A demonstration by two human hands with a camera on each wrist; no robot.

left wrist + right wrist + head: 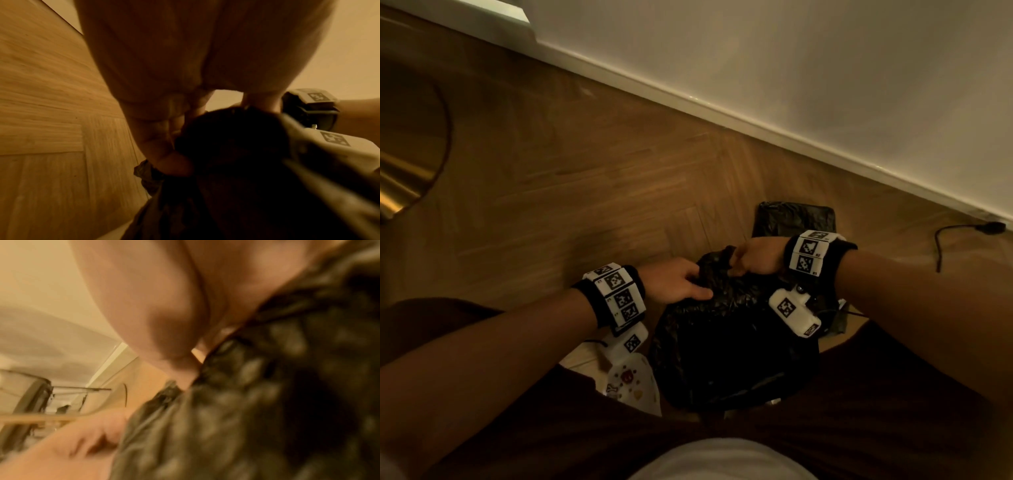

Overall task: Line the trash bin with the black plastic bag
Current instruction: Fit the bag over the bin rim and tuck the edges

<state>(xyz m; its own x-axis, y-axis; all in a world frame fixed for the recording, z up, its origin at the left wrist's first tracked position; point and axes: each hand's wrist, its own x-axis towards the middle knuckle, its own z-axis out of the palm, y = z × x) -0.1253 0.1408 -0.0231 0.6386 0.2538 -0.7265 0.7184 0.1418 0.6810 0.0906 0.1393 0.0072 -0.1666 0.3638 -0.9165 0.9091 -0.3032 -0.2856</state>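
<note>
Black plastic bag: crumpled, held up between both hands over the person's lap, above the wooden floor.
Left hand: fingers curled into the upper left edge of the bag, thumb laid along the film; the left wrist view shows the fingers closed against the dark plastic.
Right hand: closed in a fist on the bag's top edge, a bunched peak of plastic rising beside the knuckles; the right wrist view is blurred but shows plastic pressed against the palm.
Hands, relation: close together, both on the same upper edge, left nearer the body.
Wrist bands: black bands with white coded marker blocks on both forearms.
Second dark plastic mass: lies on the floor just beyond the right hand; whether it covers a bin cannot be told.
White patterned item: below the left wrist, partly hidden.
Black cable: on the floor at right, near the white skirting board.
Trash bin: not identifiable in any view.
</note>
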